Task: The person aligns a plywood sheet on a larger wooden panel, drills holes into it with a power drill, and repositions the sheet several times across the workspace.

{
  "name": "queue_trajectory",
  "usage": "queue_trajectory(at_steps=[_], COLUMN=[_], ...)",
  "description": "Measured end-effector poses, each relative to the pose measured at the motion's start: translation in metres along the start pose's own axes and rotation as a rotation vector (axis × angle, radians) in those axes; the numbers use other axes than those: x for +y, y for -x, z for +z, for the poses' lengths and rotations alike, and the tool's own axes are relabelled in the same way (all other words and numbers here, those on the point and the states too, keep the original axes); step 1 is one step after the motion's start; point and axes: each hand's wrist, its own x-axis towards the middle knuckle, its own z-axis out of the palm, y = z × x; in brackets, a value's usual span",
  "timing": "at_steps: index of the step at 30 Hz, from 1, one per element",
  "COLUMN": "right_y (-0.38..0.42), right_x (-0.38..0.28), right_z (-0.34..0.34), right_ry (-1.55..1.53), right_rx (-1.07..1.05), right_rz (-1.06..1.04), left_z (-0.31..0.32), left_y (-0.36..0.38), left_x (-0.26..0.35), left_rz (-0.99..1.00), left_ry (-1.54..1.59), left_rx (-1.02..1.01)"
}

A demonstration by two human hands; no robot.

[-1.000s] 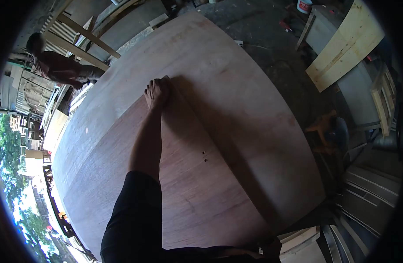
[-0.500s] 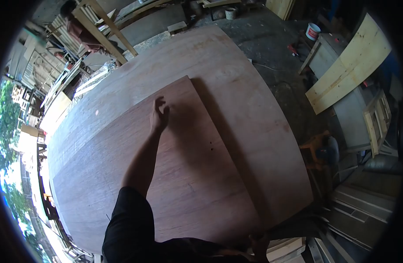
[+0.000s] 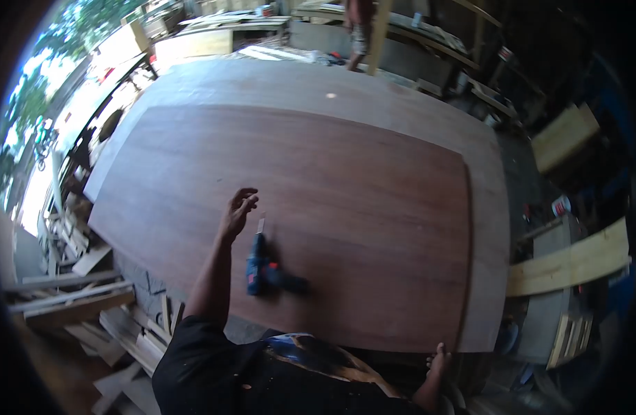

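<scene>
Two plywood sheets are lying stacked in front of the person, the darker upper sheet [image 3: 318,207] resting flat on a paler, larger lower sheet [image 3: 401,97] whose edge is showing beyond and to the right of it. The left hand [image 3: 236,211] is hovering over the upper sheet with its fingers loosely spread and holding nothing. Just to the right of that hand and slightly nearer the body, a blue cordless drill [image 3: 262,270] is lying on its side on the upper sheet, its bit pointing away from the person toward the hand's fingertips, its dark handle sticking out to the right; hand and drill are close but apart. The right hand [image 3: 439,360] is showing only partly at the near right corner of the sheets, low by the body, resting at the edge of the plywood; whether it is gripping the edge I cannot tell. Left of the left arm, below the sheets, offcuts of timber [image 3: 89,297] are lying in a heap. Far beyond the hands, past the far edge of the lower sheet, another person's legs [image 3: 359,34] are standing beside an upright wooden post.
</scene>
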Motion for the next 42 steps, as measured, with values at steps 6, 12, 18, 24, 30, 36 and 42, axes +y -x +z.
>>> queue_trajectory(at_steps=[6,12,18,24,30,36,42], right_y=[-0.039,-0.014,0.072,0.182,0.343,0.39,0.406], right_x=[0.021,-0.126,-0.269,-0.363,-0.352,-0.343,-0.281], right_z=[0.018,0.094,0.207,0.385,0.511,0.595,0.591], right_ry=[0.292,0.16,-0.028,-0.382,-0.319,-0.042,0.173], right_rx=[0.686,0.63,0.32,-0.285,-0.714,-0.684,-0.3], right_rz=[-0.372,-0.612,-0.816,-1.021,-1.187,-1.477,-1.152], left_z=[-0.197,-0.295,-0.269,-0.299,-0.363,-0.553,-0.754], left_y=[0.146,0.228,0.221,0.245,0.245,0.195,0.125], left_x=[-0.04,-0.132,-0.172,-0.147,-0.163,-0.23,-0.27], left_rz=[-0.087,-0.701,-0.76,-0.767,-0.747,-0.567,-0.642], left_ry=[0.111,-0.312,-0.021,0.42,0.441,0.33,0.06], left_rx=[0.759,1.162,0.965,0.813,0.968,1.205,1.311])
